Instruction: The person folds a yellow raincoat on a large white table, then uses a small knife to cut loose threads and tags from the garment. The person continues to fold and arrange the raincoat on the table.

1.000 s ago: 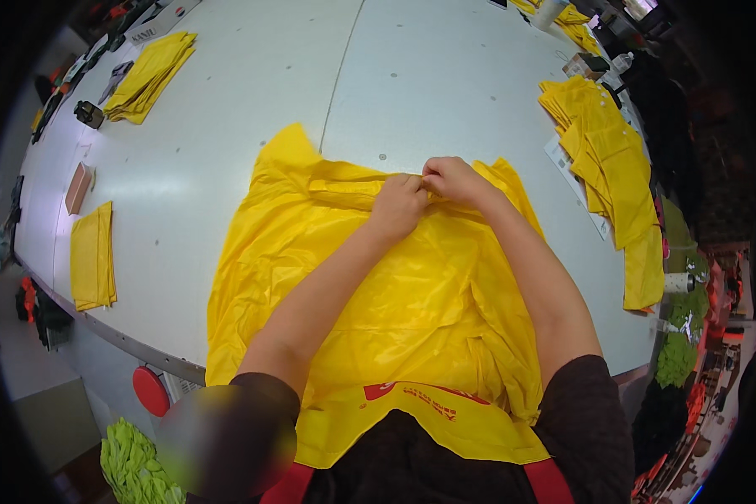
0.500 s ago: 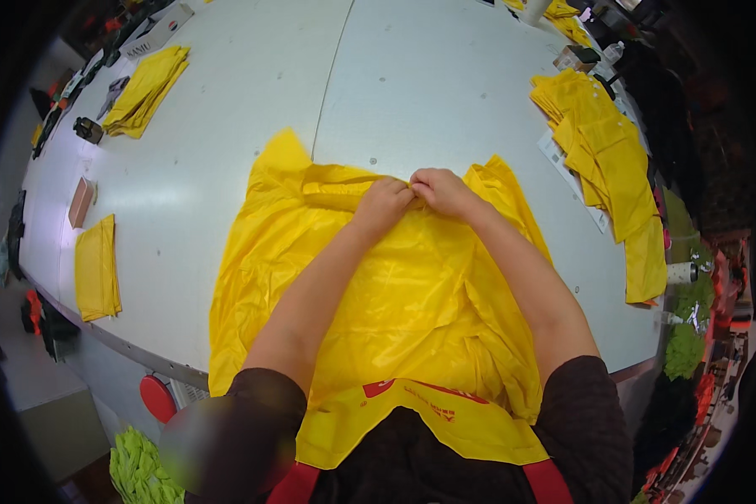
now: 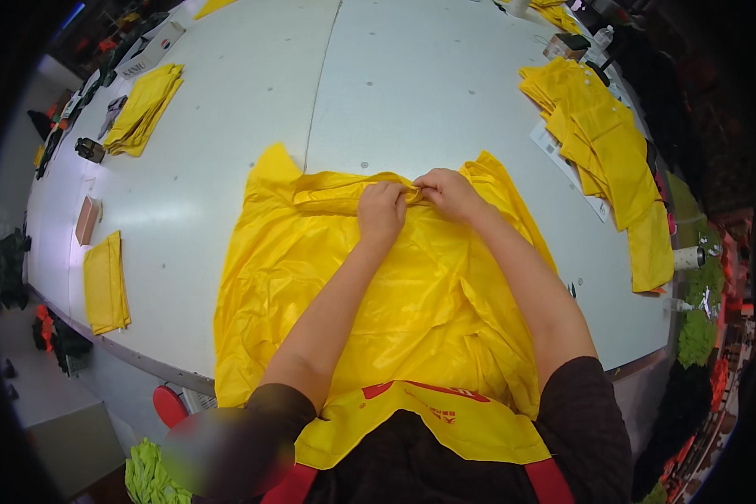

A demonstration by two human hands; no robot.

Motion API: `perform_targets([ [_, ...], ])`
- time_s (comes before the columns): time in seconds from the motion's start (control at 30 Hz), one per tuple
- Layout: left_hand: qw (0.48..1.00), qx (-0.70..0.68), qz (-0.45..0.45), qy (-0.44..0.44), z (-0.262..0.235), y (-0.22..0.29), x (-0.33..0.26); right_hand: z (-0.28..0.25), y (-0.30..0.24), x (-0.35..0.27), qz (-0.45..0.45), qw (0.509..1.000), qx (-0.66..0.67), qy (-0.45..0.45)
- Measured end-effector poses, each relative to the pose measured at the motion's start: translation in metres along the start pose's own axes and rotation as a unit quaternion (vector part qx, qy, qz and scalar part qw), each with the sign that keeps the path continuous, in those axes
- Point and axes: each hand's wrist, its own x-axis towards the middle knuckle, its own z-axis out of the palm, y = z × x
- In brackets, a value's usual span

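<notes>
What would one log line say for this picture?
left hand: gripping fold of yellow sheet | right hand: gripping same fold | sheet: spread on white table | yellow stacks: at table edges

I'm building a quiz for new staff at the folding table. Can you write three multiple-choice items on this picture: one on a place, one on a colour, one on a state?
1. Where do both hands meet?
A. the far folded edge of the spread sheet
B. the near table edge
C. the stack at right

2. What colour is the spread sheet?
A. yellow
B. blue
C. white

3. How are the hands?
A. flat, open
B. pinching the fold
C. lifted clear

Key:
1 A: left hand and right hand sit on the far fold.
2 A: the spread sheet is yellow.
3 B: fingers curl on the fold.
</notes>
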Motion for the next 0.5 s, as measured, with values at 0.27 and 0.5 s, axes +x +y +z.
perform_targets([
  [0.27, 0.998, -0.033, -0.054, -0.021, -0.007, 0.015, 0.003, -0.005, 0.0, 0.008, 0.036, 0.997, 0.036, -0.053],
  [0.5, 0.996, -0.066, -0.057, -0.007, -0.009, 0.009, 0.002, -0.012, -0.02, 0.005, 0.019, 0.995, -0.077, -0.063],
])
